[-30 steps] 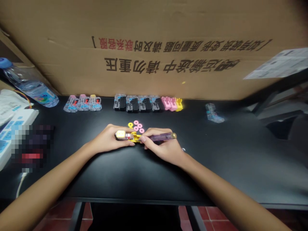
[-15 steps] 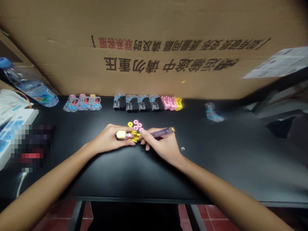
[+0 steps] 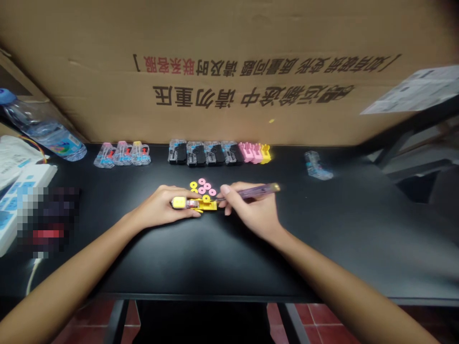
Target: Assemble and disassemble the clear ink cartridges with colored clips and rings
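My left hand [image 3: 161,208] is closed on a small yellow and clear toy part [image 3: 193,204] that lies on the black table [image 3: 322,229]. My right hand [image 3: 251,210] grips a clear purple screwdriver [image 3: 256,191] like a pen, its tip pointing left at the yellow end of the part. Several small pink and yellow rings [image 3: 202,187] lie on the table just behind the part.
Along the back stand clear pieces with pink and yellow tops [image 3: 122,154], a row of clear and black pieces [image 3: 204,153], pink and yellow pieces [image 3: 255,153] and one lone clear piece [image 3: 317,166]. A cardboard wall [image 3: 229,71] rises behind. Left: a water bottle [image 3: 43,129], a power strip [image 3: 16,191].
My right hand has slid right with the screwdriver, drawing its tip back from the part, so more of the yellow end shows. My left hand has stayed put.
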Demonstrator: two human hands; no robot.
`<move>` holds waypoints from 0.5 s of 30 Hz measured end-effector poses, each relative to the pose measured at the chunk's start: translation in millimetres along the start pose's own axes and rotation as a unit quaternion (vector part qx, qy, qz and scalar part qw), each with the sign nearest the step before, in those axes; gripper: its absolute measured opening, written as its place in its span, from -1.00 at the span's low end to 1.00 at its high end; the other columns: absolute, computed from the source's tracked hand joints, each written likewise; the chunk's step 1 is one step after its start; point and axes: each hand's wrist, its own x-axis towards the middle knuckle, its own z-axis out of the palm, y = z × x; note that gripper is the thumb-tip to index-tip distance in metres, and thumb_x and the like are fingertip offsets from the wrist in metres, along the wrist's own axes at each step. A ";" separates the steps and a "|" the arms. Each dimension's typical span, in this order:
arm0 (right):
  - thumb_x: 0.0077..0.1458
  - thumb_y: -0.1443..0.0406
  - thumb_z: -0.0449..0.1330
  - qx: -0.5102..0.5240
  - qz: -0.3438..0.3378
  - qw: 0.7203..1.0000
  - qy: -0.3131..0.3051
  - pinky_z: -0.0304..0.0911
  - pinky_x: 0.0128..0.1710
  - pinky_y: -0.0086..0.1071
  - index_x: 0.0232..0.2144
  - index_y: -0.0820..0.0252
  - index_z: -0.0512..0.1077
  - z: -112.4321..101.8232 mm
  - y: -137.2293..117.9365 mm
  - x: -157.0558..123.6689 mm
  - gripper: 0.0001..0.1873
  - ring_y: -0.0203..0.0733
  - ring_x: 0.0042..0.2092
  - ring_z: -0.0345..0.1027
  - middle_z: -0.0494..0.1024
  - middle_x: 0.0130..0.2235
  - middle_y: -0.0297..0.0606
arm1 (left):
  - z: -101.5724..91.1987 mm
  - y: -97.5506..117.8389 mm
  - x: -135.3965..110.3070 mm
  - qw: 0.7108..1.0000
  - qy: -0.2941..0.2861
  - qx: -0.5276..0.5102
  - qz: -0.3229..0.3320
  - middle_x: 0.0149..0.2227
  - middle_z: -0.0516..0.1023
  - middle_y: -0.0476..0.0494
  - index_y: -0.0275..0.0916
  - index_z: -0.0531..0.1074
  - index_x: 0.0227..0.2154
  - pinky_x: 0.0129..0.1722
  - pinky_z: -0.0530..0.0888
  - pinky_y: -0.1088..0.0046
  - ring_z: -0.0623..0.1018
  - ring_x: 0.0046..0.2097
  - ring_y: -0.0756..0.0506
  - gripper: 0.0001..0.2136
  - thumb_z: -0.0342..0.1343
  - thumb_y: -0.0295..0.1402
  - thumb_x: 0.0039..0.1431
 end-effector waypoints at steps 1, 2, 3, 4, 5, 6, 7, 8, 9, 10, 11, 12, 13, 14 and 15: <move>0.24 -0.01 0.38 0.005 -0.005 1.000 0.024 0.40 -0.51 -0.34 -0.52 0.14 0.60 -3.5 -0.2 2.3 -0.57 -0.25 -0.58 0.44 0.63 -0.54 -0.25 | -0.3 -0.1 0.0 1.000 -0.001 0.002 0.004 -0.05 0.78 -0.16 -0.16 0.69 0.04 0.00 0.63 0.38 0.76 -0.09 -0.15 -0.64 0.47 -0.20 0.22; 0.23 -0.02 0.39 0.009 -0.008 0.999 0.046 0.40 -0.53 -0.33 -0.49 0.15 0.61 -6.7 -0.1 4.6 -0.58 -0.25 -0.59 0.43 0.63 -0.53 -0.25 | -0.4 -0.2 0.0 1.000 -0.002 0.004 0.005 -0.05 0.78 -0.16 -0.15 0.69 0.04 0.03 0.62 0.36 0.76 -0.08 -0.16 -0.64 0.47 -0.19 0.22; 0.23 -0.03 0.39 0.012 -0.010 0.998 0.061 0.39 -0.54 -0.33 -0.48 0.15 0.62 -9.4 0.2 6.7 -0.58 -0.26 -0.60 0.41 0.63 -0.53 -0.25 | -0.5 -0.3 0.0 1.000 -0.002 0.006 0.004 -0.04 0.78 -0.16 -0.15 0.69 0.04 0.04 0.62 0.34 0.76 -0.07 -0.16 -0.64 0.46 -0.19 0.22; 0.23 -0.04 0.39 0.014 -0.011 0.997 0.069 0.38 -0.54 -0.34 -0.47 0.15 0.62 -11.4 0.8 8.3 -0.57 -0.27 -0.60 0.41 0.63 -0.53 -0.25 | -0.5 -0.2 0.0 1.000 -0.001 0.009 0.002 -0.04 0.78 -0.17 -0.15 0.69 0.04 0.05 0.63 0.33 0.76 -0.07 -0.17 -0.64 0.46 -0.18 0.22; 0.23 -0.05 0.39 0.014 -0.012 0.997 0.071 0.38 -0.55 -0.34 -0.47 0.15 0.62 -12.3 1.6 9.4 -0.57 -0.28 -0.60 0.40 0.63 -0.53 -0.24 | -0.5 -0.1 0.1 1.000 0.002 0.011 0.001 -0.04 0.78 -0.17 -0.15 0.68 0.04 0.05 0.63 0.33 0.76 -0.06 -0.17 -0.64 0.46 -0.18 0.23; 0.23 -0.05 0.39 0.013 -0.012 0.998 0.068 0.37 -0.55 -0.35 -0.48 0.15 0.62 -12.4 2.4 9.8 -0.56 -0.28 -0.60 0.40 0.63 -0.53 -0.24 | -0.6 0.0 0.2 1.000 0.005 0.012 0.000 -0.03 0.78 -0.17 -0.15 0.68 0.05 0.05 0.63 0.33 0.76 -0.06 -0.17 -0.64 0.46 -0.18 0.23; 0.23 -0.04 0.39 0.012 -0.012 0.998 0.062 0.37 -0.55 -0.35 -0.48 0.16 0.62 -11.7 3.2 9.7 -0.56 -0.29 -0.60 0.40 0.62 -0.54 -0.24 | -0.7 0.0 0.4 1.000 0.009 0.011 0.001 -0.03 0.78 -0.18 -0.15 0.68 0.05 0.04 0.64 0.34 0.76 -0.06 -0.17 -0.64 0.46 -0.18 0.23; 0.23 -0.04 0.39 0.009 -0.013 0.998 0.055 0.36 -0.55 -0.36 -0.49 0.16 0.61 -10.4 4.0 9.0 -0.56 -0.29 -0.60 0.40 0.62 -0.54 -0.25 | -0.9 0.0 0.6 1.000 0.011 0.008 0.002 -0.03 0.78 -0.18 -0.15 0.68 0.06 0.02 0.64 0.36 0.76 -0.07 -0.17 -0.63 0.45 -0.18 0.23; 0.23 -0.02 0.39 0.006 -0.015 0.999 0.047 0.36 -0.55 -0.36 -0.50 0.16 0.60 -8.8 4.5 8.1 -0.57 -0.29 -0.60 0.40 0.62 -0.55 -0.25 | -1.2 -0.1 0.8 1.000 0.013 0.005 0.004 -0.03 0.78 -0.19 -0.16 0.68 0.06 0.01 0.64 0.38 0.76 -0.07 -0.16 -0.63 0.45 -0.18 0.24; 0.24 0.00 0.38 0.002 -0.018 0.999 0.039 0.35 -0.55 -0.37 -0.51 0.16 0.60 -7.2 4.8 7.0 -0.57 -0.29 -0.60 0.40 0.61 -0.55 -0.25 | -1.5 -0.4 1.0 1.000 0.013 0.002 0.007 -0.04 0.78 -0.19 -0.17 0.68 0.06 0.00 0.64 0.39 0.76 -0.08 -0.16 -0.63 0.45 -0.18 0.23; 0.25 0.01 0.38 -0.001 -0.021 0.999 0.030 0.35 -0.55 -0.37 -0.51 0.16 0.59 -6.0 4.9 5.9 -0.58 -0.29 -0.60 0.40 0.61 -0.55 -0.26 | -1.8 -0.7 1.2 1.000 0.013 0.001 0.009 -0.05 0.78 -0.20 -0.18 0.67 0.06 -0.01 0.64 0.39 0.76 -0.09 -0.15 -0.62 0.45 -0.17 0.23; 0.26 0.03 0.36 -0.005 -0.025 0.999 0.018 0.34 -0.56 -0.37 -0.51 0.17 0.59 -5.3 4.7 4.9 -0.59 -0.29 -0.60 0.40 0.61 -0.55 -0.26 | -2.1 -1.1 1.2 1.000 0.013 0.001 0.010 -0.06 0.78 -0.20 -0.18 0.67 0.06 -0.03 0.64 0.39 0.76 -0.10 -0.15 -0.62 0.46 -0.17 0.23; 0.28 0.05 0.35 -0.009 -0.032 0.999 0.005 0.34 -0.56 -0.37 -0.51 0.17 0.59 -5.3 4.2 4.1 -0.60 -0.28 -0.60 0.40 0.62 -0.55 -0.26 | -2.3 -1.4 1.3 1.000 0.013 0.001 0.011 -0.06 0.78 -0.20 -0.18 0.67 0.05 -0.04 0.64 0.40 0.76 -0.11 -0.15 -0.62 0.46 -0.16 0.23; 0.29 0.08 0.34 -0.015 -0.042 0.999 -0.010 0.32 -0.57 -0.38 -0.51 0.17 0.59 -6.0 3.5 3.6 -0.61 -0.29 -0.61 0.40 0.62 -0.55 -0.27 | -2.4 -1.5 1.3 1.000 0.014 0.001 0.012 -0.07 0.78 -0.20 -0.18 0.67 0.05 -0.06 0.64 0.40 0.76 -0.13 -0.15 -0.62 0.46 -0.16 0.23; 0.30 0.10 0.32 -0.023 -0.054 0.998 -0.025 0.30 -0.58 -0.38 -0.51 0.18 0.59 -7.1 2.6 3.3 -0.61 -0.29 -0.61 0.40 0.62 -0.55 -0.27 | -2.5 -1.3 1.3 1.000 0.016 0.001 0.014 -0.08 0.78 -0.19 -0.18 0.68 0.04 -0.08 0.64 0.41 0.76 -0.14 -0.14 -0.62 0.45 -0.16 0.23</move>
